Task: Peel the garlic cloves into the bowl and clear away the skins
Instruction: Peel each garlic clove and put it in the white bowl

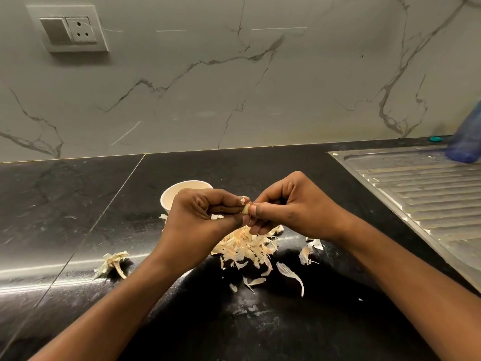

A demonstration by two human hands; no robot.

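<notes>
— Item held?
— One small pale garlic clove (245,209), part-skinned and papery. It is held in the air between both hands, above the skin heap. Its long axis is roughly level and runs left to right.
— Hands?
— Left hand (197,212): fingers curled, thumb and fingertips pinching the clove's left end. Right hand (294,207): fingers curled, thumb and forefinger pinching the right end, likely working at the skin there.
— Receptacle?
— One white round paper bowl (168,199), thin-walled. It stands on the polished black stone counter (65,204), just behind the left hand, on the side away from the person. Contents hidden. The left hand is the nearer, so I judge a drop would go forward and slightly left.
— Waste?
— One loose heap of dry cream-and-tan skins (247,246) beneath the hands, with flakes scattered around it. One stripped woody bulb core (114,260) lies apart to the left.
— Other?
— Ribbed steel drainboard (416,183), to the right.
</notes>
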